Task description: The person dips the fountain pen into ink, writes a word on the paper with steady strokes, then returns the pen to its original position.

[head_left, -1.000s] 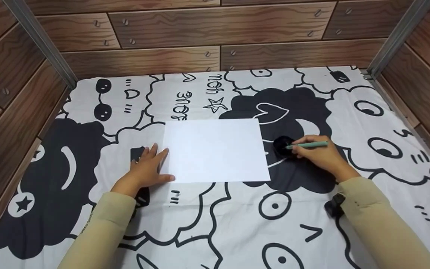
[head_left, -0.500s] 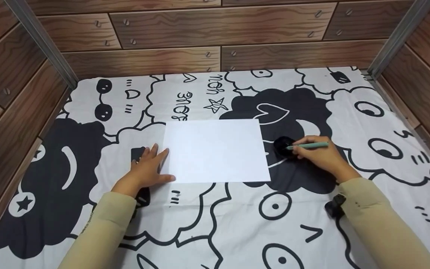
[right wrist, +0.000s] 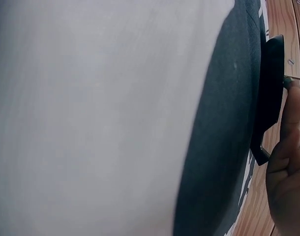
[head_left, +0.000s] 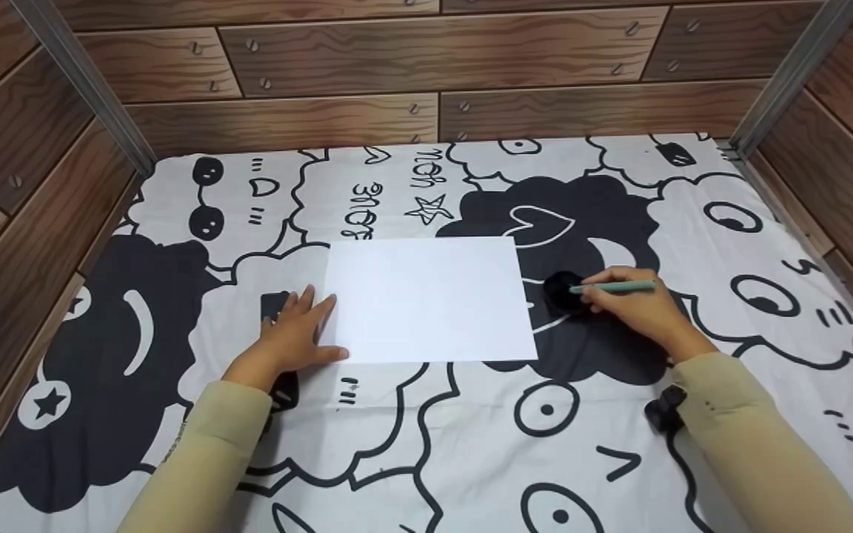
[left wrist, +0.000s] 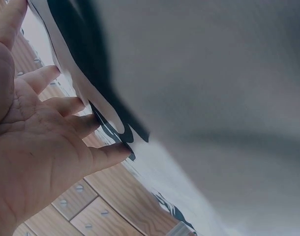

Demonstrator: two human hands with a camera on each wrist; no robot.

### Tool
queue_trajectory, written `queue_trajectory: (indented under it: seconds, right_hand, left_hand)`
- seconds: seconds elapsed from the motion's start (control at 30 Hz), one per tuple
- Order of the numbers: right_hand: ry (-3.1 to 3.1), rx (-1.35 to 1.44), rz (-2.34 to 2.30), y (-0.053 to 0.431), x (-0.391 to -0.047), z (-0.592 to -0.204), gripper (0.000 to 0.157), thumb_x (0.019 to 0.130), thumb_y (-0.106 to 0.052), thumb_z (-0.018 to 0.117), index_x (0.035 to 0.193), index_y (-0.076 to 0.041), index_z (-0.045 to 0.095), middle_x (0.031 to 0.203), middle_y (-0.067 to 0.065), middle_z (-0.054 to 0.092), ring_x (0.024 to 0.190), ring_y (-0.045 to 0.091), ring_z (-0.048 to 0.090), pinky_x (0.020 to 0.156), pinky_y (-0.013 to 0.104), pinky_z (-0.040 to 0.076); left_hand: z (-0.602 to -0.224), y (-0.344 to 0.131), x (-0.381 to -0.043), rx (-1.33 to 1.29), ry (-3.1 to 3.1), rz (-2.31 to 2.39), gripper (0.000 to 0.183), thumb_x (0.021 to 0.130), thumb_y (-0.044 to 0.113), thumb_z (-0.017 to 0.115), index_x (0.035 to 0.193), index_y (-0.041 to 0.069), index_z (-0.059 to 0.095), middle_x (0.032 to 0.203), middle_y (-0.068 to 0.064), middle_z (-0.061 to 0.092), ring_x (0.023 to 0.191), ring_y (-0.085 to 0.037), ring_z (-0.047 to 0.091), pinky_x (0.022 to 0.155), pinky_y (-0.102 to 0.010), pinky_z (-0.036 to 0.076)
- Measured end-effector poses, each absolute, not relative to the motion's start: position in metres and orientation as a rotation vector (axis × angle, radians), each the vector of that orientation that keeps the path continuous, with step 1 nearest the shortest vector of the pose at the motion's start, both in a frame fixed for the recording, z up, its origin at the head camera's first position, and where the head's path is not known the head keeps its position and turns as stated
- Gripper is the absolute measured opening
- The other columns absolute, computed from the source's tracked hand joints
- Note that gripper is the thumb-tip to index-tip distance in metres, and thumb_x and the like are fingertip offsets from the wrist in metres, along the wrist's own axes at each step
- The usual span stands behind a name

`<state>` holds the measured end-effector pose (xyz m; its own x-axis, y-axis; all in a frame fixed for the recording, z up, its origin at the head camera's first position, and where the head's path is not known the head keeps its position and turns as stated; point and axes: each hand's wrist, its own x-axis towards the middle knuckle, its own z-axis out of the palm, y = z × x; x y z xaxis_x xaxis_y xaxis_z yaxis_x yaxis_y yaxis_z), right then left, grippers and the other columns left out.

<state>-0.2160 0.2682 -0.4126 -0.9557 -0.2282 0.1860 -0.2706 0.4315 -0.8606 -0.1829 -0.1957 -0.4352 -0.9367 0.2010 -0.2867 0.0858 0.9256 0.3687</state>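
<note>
Fingers point(head_left: 611, 275) of right hand point(head_left: 635, 305): clamped together on green pen point(head_left: 628, 285).
Pen: slim, its tip over the round black dish point(head_left: 557, 299).
Fingers of left hand point(head_left: 289, 339): apart, touching the left edge of paper point(head_left: 430, 300).
Paper: plain white, flat, between the hands.
Cloth point(head_left: 474, 451): white, black cartoon print, lightly creased.
Walls point(head_left: 338, 59): brown wood-plank pattern, gray corner posts point(head_left: 84, 83).

A cloth point(head_left: 389, 414) covers the surface, printed in black on white with cartoon faces, cloud shapes, lettering and a star. Faint creases run across its near part. 1 white sheet of paper point(head_left: 434, 300) lies flat near the middle, its long sides running left to right, hiding part of the print. 1 round black dish point(head_left: 561, 296) sits just beside the paper's right edge, apart from it, on a black part of the cloth.
</note>
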Motion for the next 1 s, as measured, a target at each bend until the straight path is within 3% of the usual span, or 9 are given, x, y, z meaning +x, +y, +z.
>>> queue_trajectory:
  seconds: [0.47,0.73,1.0]
  right_hand:
    - [-2.431,0.442,1.836,0.254,-0.226,-0.411,0.022,0.088,0.002,0.065,0.101,0.019,0.063,0.083,0.02,0.07,0.067,0.013,0.068,0.064,0.024,0.055]
    - [-2.404,0.408,1.859,0.24,-0.246,-0.424,0.024,0.088,-0.004,0.067,0.103,0.015,0.064,0.079,0.006,0.071,0.064,0.01,0.066,0.054,0.02,0.049]
    - [-2.239,0.414,2.05,0.209,-0.256,-0.423,0.025,0.085,0.002,0.069,0.1,0.019,0.062,0.077,0.007,0.071,0.066,0.02,0.068,0.063,0.029,0.056]
  left_hand:
    - [-0.437,-0.195,-0.184,0.187,2.754,0.52,0.092,0.079,0.048,0.073,0.151,0.013,0.027,0.156,-0.022,0.008,0.141,-0.044,0.001,0.102,-0.071,0.005]
    - [-0.438,-0.196,-0.184,0.187,2.76,0.523,0.093,0.079,0.049,0.072,0.151,0.013,0.027,0.156,-0.022,0.008,0.141,-0.044,0.0,0.102,-0.071,0.005]
    - [-0.438,-0.196,-0.185,0.205,2.772,0.516,0.093,0.079,0.05,0.072,0.151,0.012,0.028,0.155,-0.023,0.009,0.141,-0.044,0.003,0.102,-0.072,0.008]
